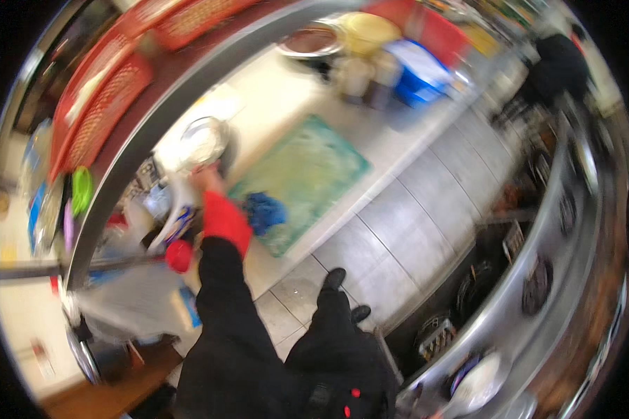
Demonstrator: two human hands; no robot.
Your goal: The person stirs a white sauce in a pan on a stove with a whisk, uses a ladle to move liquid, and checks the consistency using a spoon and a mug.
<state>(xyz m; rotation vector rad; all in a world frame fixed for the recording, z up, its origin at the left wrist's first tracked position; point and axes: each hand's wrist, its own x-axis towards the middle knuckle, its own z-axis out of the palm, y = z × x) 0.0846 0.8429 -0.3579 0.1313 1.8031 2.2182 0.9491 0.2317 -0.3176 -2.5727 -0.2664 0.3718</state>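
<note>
My left hand (207, 177), in a black sleeve with a red cuff, reaches out over the pale worktop (272, 78). Its fingers meet the near edge of a round, shiny metal bowl (204, 139) with something whitish in it. Blur hides whether they grip the rim. Just right of the cuff, a crumpled blue cloth (264, 212) lies on the corner of a worn green cutting board (304, 180). My right hand is out of view. Low on the right, a pale, rounded utensil (477, 385) like a ladle or skimmer lies over the steel stove top (445, 361).
Red plastic baskets (105, 110) line a shelf above the worktop. At its far end are a brown-filled bowl (309, 42), yellow tubs (369, 31) and a blue-and-white package (416, 70). A tiled aisle (398, 220) separates worktop and stove. Another person (561, 68) stands farther along.
</note>
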